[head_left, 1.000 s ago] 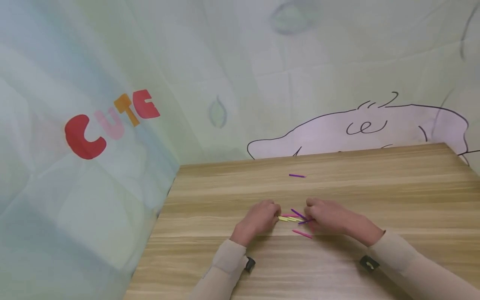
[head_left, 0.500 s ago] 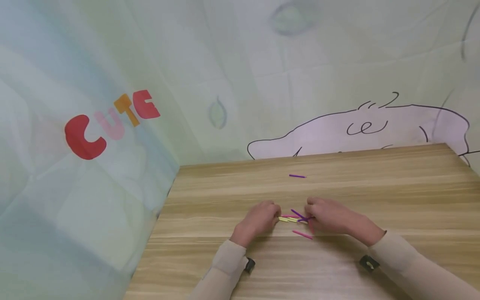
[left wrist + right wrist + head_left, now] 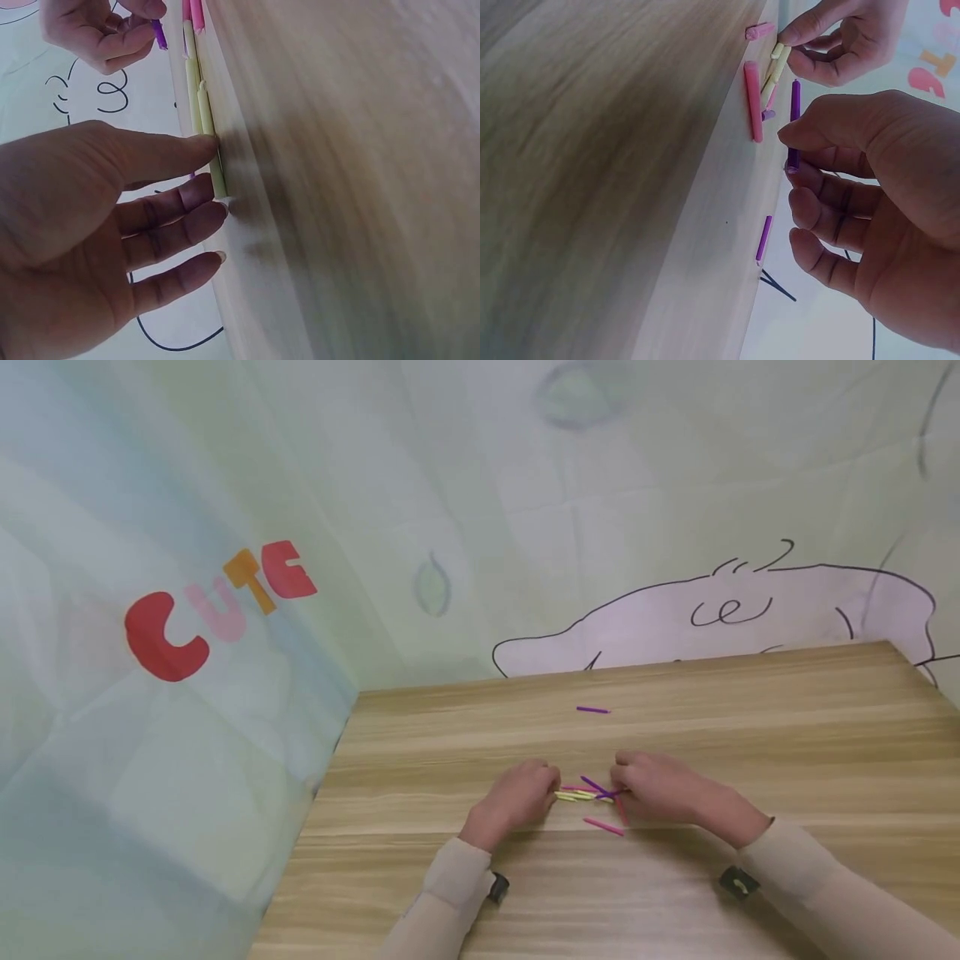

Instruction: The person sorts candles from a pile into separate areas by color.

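My left hand is at the left end of a small pile, its thumb and fingers pinching a thin pale-yellow stick. Other yellow sticks lie beside and beyond it. On the right, my right hand pinches a purple stick between thumb and index finger, above the table in the right wrist view. A second purple stick lies slanted across the pile. By the right hand rests a coral-pink stick. Another pink stick lies nearer the front.
A lone purple stick lies farther back on the wood-grain table. Printed cloth with cartoon drawings hangs along the table's back and left edges. Dark devices sit at both wrists.
My right hand has raised the purple stick slightly, and its free end has swung away from the front. My left hand stays nearly still, as do the loose sticks.
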The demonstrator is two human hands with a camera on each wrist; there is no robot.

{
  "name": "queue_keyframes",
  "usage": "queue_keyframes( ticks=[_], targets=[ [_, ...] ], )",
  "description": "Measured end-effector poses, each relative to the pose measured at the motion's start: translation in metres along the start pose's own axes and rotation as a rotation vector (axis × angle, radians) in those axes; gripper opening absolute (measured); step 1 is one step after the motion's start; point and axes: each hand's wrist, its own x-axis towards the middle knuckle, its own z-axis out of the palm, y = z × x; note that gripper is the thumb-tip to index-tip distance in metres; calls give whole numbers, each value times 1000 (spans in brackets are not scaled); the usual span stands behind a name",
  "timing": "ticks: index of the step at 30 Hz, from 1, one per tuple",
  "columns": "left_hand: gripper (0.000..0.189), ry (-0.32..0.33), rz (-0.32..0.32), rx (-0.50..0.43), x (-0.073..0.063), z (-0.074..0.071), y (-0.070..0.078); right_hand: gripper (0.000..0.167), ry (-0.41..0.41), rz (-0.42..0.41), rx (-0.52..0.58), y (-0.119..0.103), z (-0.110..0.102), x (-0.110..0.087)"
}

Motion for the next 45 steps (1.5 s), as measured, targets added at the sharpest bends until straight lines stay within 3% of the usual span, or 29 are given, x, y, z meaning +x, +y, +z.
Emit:
queue_keyframes(
  ticks=[14, 22, 36, 45],
  targets=[
    [7, 29, 44, 27, -3, -4, -5, 14, -11, 11, -19, 2, -4, 4],
    [18, 22, 49, -3, -2, -4, -4, 14, -26, 37, -5, 3, -3, 6],
    [7, 31, 47, 20, 0, -3, 1, 14, -18, 34, 18, 10, -2, 12],
    [6, 30, 58, 34, 1, -1, 3, 15, -35, 99, 11, 20, -5, 25]
  ],
)
